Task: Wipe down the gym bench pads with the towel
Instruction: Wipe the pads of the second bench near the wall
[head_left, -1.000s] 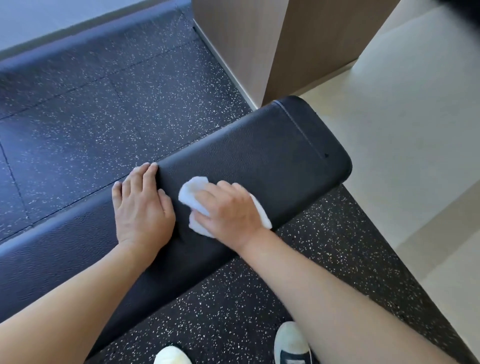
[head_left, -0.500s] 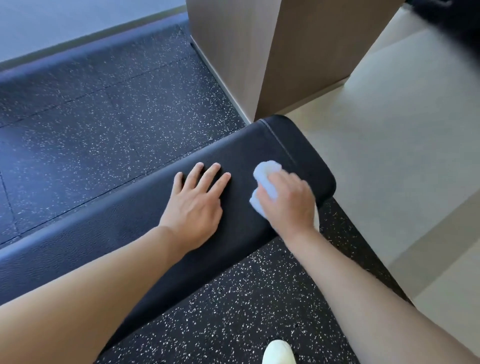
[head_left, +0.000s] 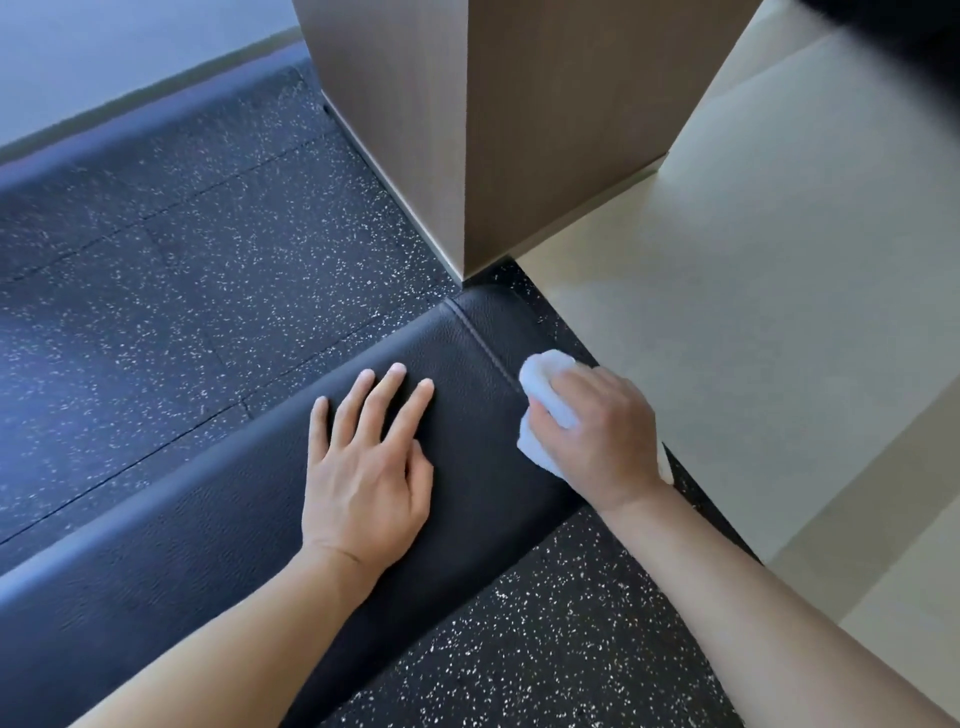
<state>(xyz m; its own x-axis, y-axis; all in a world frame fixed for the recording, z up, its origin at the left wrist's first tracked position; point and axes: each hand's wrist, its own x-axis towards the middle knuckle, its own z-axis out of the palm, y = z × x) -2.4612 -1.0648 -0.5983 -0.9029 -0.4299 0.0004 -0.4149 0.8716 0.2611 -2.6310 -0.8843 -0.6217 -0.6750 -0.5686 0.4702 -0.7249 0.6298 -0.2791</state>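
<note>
Bench pad: a long black leather-textured pad runs from the lower left of the view up toward the middle, ending in a rounded end with a stitched seam across it.
Towel: a small white bunched towel lies on the pad's end section, just past the seam and toward the pad's near edge; part of it is hidden under the hand.
Right hand: the right hand sits on top of the towel with its fingers curled over the wad, gripping it and pressing it onto the pad at the end.
Left hand: the left hand lies palm-down on the pad's top, just short of the seam, its fingers straight and spread, holding nothing; the fingertips reach toward the pad's far edge.
Spacing: the two hands are near each other but apart, with the seam and a strip of bare pad between them.
Floor: dark rubber flooring with white speckles lies on both sides of the pad; pale smooth floor begins just beyond the pad's end.
Column: a wood-toned column stands on the floor just beyond the pad's end.
</note>
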